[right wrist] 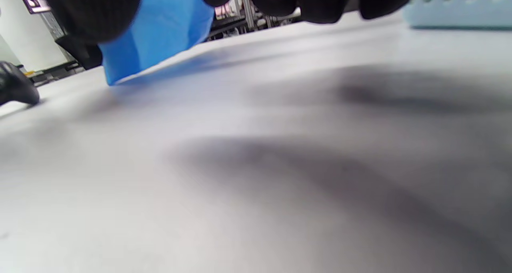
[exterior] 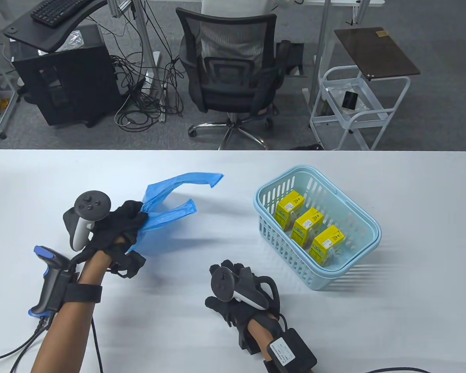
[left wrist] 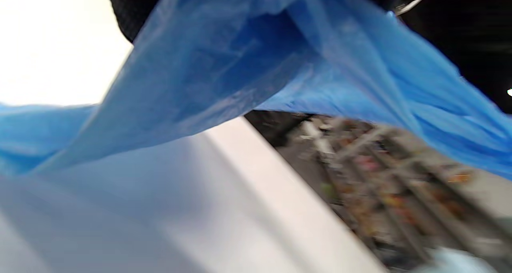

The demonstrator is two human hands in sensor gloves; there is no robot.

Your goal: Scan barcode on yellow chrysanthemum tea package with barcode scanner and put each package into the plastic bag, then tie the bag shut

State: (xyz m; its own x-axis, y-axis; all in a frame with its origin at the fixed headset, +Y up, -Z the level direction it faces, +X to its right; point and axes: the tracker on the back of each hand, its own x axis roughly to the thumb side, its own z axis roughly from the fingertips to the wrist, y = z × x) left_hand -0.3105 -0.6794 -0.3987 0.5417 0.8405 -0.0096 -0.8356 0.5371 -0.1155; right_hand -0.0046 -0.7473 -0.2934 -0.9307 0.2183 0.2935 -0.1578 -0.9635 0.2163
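My left hand (exterior: 130,219) grips a blue plastic bag (exterior: 171,206) and holds it lifted off the white table (exterior: 233,171), its two handles trailing to the right. In the left wrist view the blue plastic bag (left wrist: 248,65) fills the upper frame, blurred. Three yellow chrysanthemum tea packages (exterior: 308,227) lie side by side in a light blue basket (exterior: 268,186) at the right. A black and blue barcode scanner (exterior: 50,279) lies by my left forearm, partly hidden by it. My right hand (exterior: 225,287) hovers low over the table at the front centre, fingers loosely curled and holding nothing.
The scanner's cable (exterior: 11,351) runs off the table's front left. Beyond the far edge stand an office chair (exterior: 229,74), a white trolley (exterior: 353,108) and a black cabinet (exterior: 66,85). The right wrist view catches the blue bag (right wrist: 156,37) and the basket (right wrist: 460,9).
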